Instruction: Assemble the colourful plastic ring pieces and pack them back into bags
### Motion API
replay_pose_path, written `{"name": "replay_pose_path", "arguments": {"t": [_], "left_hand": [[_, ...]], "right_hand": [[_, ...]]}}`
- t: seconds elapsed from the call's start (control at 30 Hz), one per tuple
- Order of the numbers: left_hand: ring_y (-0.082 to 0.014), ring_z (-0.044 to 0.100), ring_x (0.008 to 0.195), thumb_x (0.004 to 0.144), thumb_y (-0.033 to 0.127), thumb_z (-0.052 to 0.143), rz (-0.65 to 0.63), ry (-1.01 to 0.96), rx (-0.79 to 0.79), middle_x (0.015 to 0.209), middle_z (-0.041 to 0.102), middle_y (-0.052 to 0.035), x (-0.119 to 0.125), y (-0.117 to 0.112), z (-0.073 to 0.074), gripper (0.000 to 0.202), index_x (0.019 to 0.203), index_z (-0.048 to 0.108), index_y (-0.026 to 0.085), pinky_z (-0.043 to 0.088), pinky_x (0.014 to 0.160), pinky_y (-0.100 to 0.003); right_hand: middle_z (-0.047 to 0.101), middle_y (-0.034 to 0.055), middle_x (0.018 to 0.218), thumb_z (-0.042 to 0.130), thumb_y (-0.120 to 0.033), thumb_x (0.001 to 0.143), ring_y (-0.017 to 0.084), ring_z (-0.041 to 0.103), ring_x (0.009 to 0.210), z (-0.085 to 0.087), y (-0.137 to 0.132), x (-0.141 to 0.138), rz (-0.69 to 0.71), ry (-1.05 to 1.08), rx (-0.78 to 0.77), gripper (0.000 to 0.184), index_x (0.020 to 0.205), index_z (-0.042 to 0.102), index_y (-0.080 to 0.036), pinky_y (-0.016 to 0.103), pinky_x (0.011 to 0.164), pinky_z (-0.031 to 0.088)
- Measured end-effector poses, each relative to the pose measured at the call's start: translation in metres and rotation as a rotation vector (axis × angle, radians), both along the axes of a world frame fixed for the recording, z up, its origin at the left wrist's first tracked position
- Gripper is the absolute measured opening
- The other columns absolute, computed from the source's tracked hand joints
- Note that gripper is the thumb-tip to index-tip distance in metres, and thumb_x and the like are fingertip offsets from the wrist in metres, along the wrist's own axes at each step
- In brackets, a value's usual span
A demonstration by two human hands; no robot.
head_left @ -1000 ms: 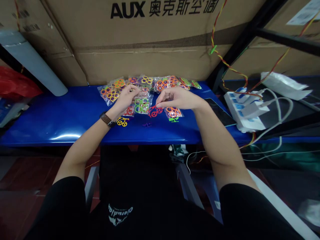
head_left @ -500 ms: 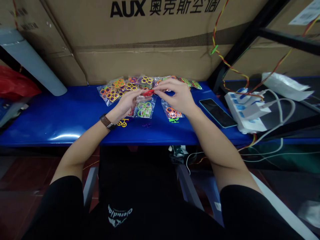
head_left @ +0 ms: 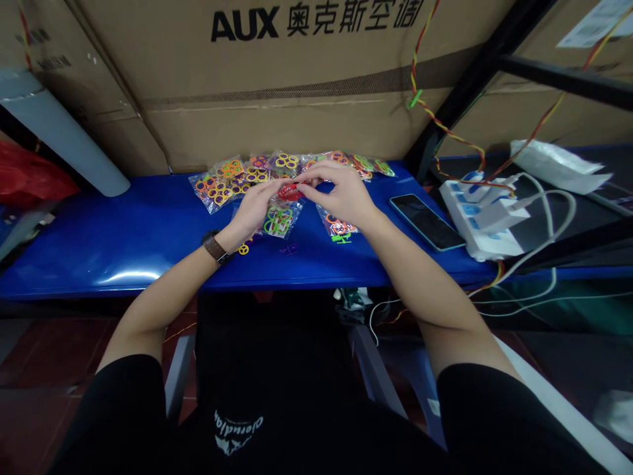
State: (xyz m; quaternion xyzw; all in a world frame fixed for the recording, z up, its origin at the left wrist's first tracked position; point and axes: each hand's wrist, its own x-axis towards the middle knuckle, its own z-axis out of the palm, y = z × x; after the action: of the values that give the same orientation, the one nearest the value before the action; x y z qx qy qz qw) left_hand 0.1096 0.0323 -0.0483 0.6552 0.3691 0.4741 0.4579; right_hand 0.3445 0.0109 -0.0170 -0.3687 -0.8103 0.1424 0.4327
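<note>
Between my two hands is a small red plastic piece, partly covered by fingers, so its exact kind is unclear. My left hand, with a watch at the wrist, pinches it from the left. From the right, the thumb and fingers of my right hand close on it too. Just below lies a clear bag with green ring-shaped parts. A bag with orange rings is under my right hand, a loose green piece at its lower edge. Loose yellow wheels and a purple piece lie nearer me.
Several clear bags of coloured rings line the back of the blue surface, against a large cardboard box. At right are a phone and a white power strip with plugs and cables. A grey tube leans at left.
Both hands have shifted slightly left and down with the red piece, and my right fingers have closed in nearer to the left ones. The camera view has moved slightly.
</note>
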Motion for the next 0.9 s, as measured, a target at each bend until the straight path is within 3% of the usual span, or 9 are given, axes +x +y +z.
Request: {"name": "replay_pose_path", "arguments": {"t": [0.2, 0.37, 0.57, 0.9], "left_hand": [[-0.0254, 0.081, 0.135, 0.114, 0.048, 0.063, 0.062, -0.005, 0.018, 0.136, 0.089, -0.0069, 0.003, 0.004, -0.010, 0.036, 0.121, 0.090, 0.026, 0.062, 0.123, -0.045], [-0.0271, 0.087, 0.121, 0.116, 0.046, 0.061, -0.013, -0.116, -0.104, 0.118, 0.092, -0.0101, 0.005, 0.004, -0.010, 0.038, 0.129, 0.085, 0.020, 0.066, 0.119, -0.052], [-0.0256, 0.083, 0.135, 0.117, 0.035, 0.060, -0.034, -0.083, -0.134, 0.142, 0.088, -0.0067, 0.001, 0.000, -0.002, 0.031, 0.126, 0.087, 0.025, 0.063, 0.125, -0.050], [-0.0266, 0.083, 0.135, 0.115, 0.036, 0.059, -0.002, -0.103, -0.124, 0.129, 0.091, -0.0049, 0.003, 0.002, -0.004, 0.031, 0.117, 0.088, 0.024, 0.060, 0.128, -0.052]], "right_hand": [[0.086, 0.0068, 0.124, 0.070, -0.045, 0.105, 0.030, 0.075, 0.112, -0.002, -0.001, -0.007, -0.031, 0.037, 0.010, 0.026, 0.115, 0.089, -0.032, 0.054, 0.109, 0.058], [0.087, 0.0079, 0.123, 0.069, -0.045, 0.107, 0.033, 0.076, 0.119, -0.002, 0.000, -0.004, -0.059, 0.099, 0.074, 0.024, 0.113, 0.089, -0.032, 0.056, 0.113, 0.057], [0.085, 0.0078, 0.122, 0.069, -0.046, 0.108, 0.032, 0.075, 0.118, -0.003, 0.005, 0.001, -0.053, 0.072, 0.055, 0.024, 0.114, 0.088, -0.033, 0.056, 0.114, 0.055], [0.085, 0.0075, 0.116, 0.071, -0.058, 0.103, 0.026, 0.070, 0.098, -0.004, 0.007, -0.006, -0.031, 0.108, -0.035, 0.037, 0.119, 0.085, -0.027, 0.047, 0.104, 0.056]]}}
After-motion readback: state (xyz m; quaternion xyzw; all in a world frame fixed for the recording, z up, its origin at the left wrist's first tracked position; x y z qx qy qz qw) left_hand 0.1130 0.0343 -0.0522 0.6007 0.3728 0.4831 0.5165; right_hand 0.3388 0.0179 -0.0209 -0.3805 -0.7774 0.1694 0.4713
